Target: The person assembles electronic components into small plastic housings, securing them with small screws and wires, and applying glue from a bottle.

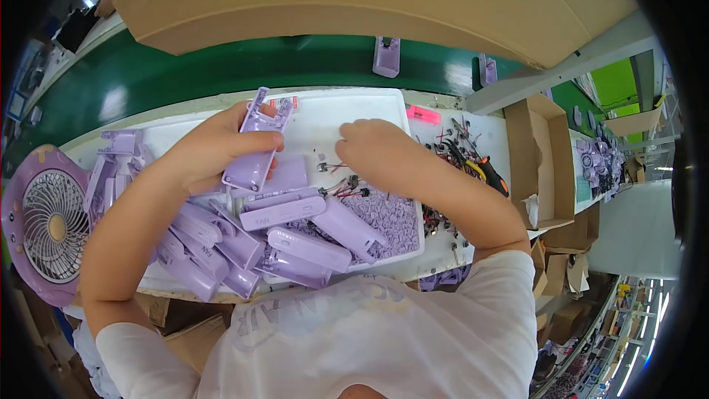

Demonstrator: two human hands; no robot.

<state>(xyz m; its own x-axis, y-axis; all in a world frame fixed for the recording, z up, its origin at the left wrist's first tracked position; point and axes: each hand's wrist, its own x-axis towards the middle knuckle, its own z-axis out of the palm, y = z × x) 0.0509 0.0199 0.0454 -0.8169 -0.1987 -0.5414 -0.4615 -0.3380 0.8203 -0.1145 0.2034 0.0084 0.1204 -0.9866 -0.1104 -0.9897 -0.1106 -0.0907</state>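
Observation:
My left hand [236, 144] grips a light purple plastic housing [255, 155], tilted with its hollow side partly in view. To its right my right hand [373, 148] is above a white tray [354, 103], its fingers curled closed; whatever they may hold is hidden. Below that hand lie a few small black parts with red wires [353, 185]. Many tiny purple plastic pieces [391, 225] fill the near right part of the tray. Several more purple housings [273, 210] are heaped across the tray's near left side and the table beside it.
A purple desk fan [55, 225] stands at far left. Right of the tray lie a pink marker [423, 114], pliers [473, 166], a screwdriver [493, 176] and loose wired parts. Beyond are an open cardboard box [543, 170] and a green conveyor belt [295, 66]. Large cardboard [369, 0] overhangs the far side.

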